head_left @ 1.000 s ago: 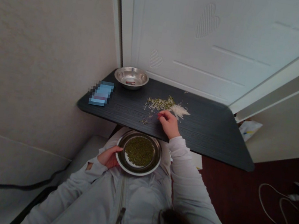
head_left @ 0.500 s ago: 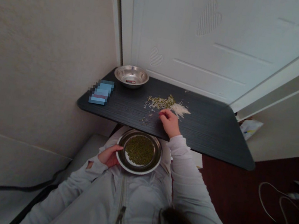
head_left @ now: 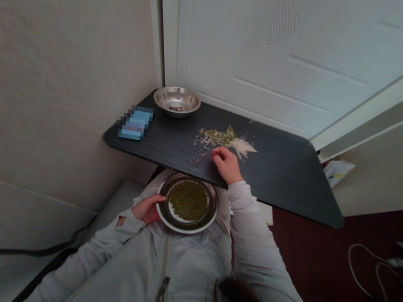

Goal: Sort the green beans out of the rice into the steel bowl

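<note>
Door (head_left: 235,34) backs the desk (head_left: 288,180): bowl (head_left: 177,100) at far left corner, pixelated thing (head_left: 136,123) by left edge, grains (head_left: 216,137) mid-desk. Right fingers (head_left: 220,153) curl nearby, grip unclear; left fingers (head_left: 156,198) clasp the dish (head_left: 211,209) below the near edge.

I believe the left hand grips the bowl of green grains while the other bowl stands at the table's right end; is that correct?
The head view shows the other metal bowl standing at the table's left end, not its right; the left hand does grip the bowl of green grains.
</note>
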A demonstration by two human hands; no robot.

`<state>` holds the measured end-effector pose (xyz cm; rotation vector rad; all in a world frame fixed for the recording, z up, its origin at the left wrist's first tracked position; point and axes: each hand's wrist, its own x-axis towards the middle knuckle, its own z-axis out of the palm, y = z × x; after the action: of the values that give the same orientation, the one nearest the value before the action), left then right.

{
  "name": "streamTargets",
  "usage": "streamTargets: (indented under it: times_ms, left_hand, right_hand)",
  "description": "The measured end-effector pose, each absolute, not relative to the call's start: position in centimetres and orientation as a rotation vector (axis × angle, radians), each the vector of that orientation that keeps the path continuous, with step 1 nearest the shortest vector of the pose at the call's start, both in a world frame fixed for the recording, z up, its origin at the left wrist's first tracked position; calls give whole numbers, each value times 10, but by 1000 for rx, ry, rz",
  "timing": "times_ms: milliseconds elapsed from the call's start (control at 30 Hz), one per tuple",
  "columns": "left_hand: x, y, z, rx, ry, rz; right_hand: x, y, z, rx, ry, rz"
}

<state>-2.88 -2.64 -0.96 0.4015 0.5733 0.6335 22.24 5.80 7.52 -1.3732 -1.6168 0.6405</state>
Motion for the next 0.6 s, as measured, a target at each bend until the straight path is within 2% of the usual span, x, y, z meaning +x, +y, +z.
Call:
streamTargets:
  times_ms: [333, 600]
  left_hand:
    - [-29, -26, -11, 396, 589, 630]
    - [-28, -26, -10, 386, 604, 657]
  right_hand:
    - [217, 50, 82, -1403, -1763, 583]
    - [216, 45, 83, -1409, -1849, 744]
